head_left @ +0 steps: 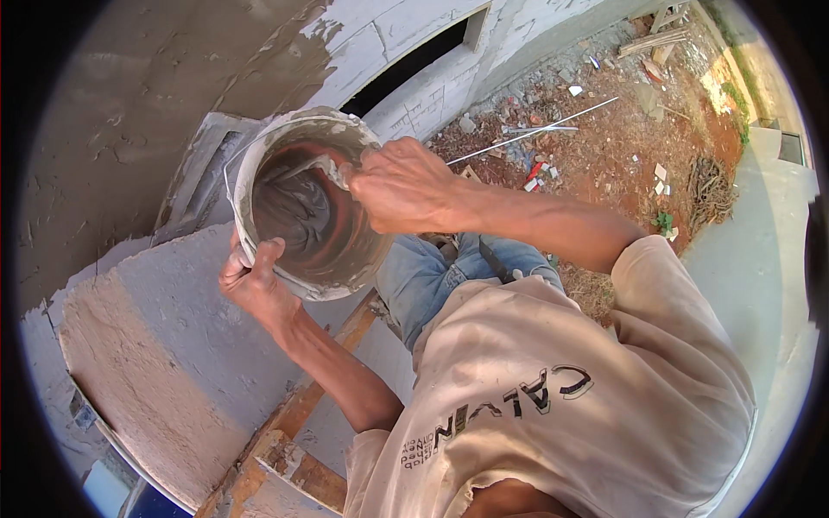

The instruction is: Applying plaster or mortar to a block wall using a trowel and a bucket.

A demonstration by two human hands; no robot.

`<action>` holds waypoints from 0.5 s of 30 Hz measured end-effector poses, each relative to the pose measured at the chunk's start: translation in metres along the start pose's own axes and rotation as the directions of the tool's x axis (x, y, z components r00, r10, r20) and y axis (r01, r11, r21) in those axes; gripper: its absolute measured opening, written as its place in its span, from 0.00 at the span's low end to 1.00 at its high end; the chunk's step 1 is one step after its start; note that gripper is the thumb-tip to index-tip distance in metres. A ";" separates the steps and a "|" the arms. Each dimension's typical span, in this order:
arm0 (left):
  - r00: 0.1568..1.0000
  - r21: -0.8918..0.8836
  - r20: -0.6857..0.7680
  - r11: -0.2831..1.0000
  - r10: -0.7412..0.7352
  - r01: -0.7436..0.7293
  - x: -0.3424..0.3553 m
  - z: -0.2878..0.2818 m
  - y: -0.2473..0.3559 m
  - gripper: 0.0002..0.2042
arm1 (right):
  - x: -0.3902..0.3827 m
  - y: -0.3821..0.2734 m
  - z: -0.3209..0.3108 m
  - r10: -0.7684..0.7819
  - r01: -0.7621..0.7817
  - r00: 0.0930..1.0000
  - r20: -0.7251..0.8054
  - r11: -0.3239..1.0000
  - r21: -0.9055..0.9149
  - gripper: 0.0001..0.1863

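My left hand (pixel 252 278) grips the near rim of a mortar-smeared bucket (pixel 358 259), holding it up against the wall. Grey wet plaster (pixel 298 211) lies inside the bucket. At the bucket's far rim, my right hand (pixel 404 184) is closed on the handle of a trowel (pixel 304 167) whose blade reaches into the plaster. My knee in blue jeans (pixel 423 272) sits just below the bucket.
A partly plastered block wall (pixel 147 112) fills the left, with a dark slot opening (pixel 413 62). A wooden scaffold plank (pixel 294 414) runs under me. Far below lies red dirt with rubble and thin rods (pixel 553 129), and a concrete strip (pixel 760 259) at right.
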State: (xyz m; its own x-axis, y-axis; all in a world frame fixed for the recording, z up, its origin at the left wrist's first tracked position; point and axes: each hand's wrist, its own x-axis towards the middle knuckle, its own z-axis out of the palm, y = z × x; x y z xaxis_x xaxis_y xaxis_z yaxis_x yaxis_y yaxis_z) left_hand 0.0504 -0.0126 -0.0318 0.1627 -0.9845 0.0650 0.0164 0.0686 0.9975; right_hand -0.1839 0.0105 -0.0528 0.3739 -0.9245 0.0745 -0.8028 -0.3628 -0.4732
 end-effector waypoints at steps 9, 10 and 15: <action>0.999 0.057 -0.010 0.997 -0.044 0.045 -0.003 0.001 -0.001 0.06 | -0.011 0.002 0.013 0.051 -0.046 0.994 -0.092 0.997 0.058 0.11; 0.999 0.084 0.026 0.996 -0.024 0.021 -0.003 0.000 -0.002 0.08 | -0.014 0.001 0.019 0.054 -0.049 0.994 -0.093 0.997 0.053 0.11; 0.996 -0.005 -0.089 1.000 -0.019 0.019 -0.009 0.013 0.006 0.08 | -0.024 -0.002 0.010 -0.072 0.063 0.958 0.277 0.997 0.039 0.20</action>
State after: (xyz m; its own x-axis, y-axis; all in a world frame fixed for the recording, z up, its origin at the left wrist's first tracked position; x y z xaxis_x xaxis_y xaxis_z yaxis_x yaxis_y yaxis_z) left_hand 0.0363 -0.0049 -0.0258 0.2499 -0.9673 0.0433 0.0240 0.0509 0.9984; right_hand -0.1868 0.0345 -0.0626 0.5442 -0.8276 -0.1376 -0.7587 -0.4156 -0.5016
